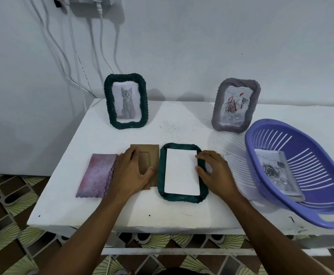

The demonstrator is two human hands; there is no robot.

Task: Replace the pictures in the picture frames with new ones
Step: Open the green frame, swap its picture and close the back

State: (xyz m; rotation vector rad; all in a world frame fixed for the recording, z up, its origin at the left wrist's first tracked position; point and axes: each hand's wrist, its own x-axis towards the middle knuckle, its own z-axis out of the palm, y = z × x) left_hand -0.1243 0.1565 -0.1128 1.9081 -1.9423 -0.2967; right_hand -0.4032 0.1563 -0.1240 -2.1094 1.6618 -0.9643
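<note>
A dark green frame [182, 198] lies face down on the white table [122, 211], with a white sheet [181, 171] in its opening. My right hand [214, 171] rests on the frame's right edge, fingertips touching the sheet. My left hand [131, 171] lies flat on a brown cardboard backing [152, 153] just left of the frame. A second dark green frame [126, 101] with a kitten picture stands at the back left. A grey frame [235, 105] with a rose picture stands at the back right.
A purple slotted basket [297, 171] at the right holds a rose picture [275, 171]. A pink cloth [96, 175] lies left of my left hand. White cables [100, 46] hang down the wall behind. The table's front edge is close to me.
</note>
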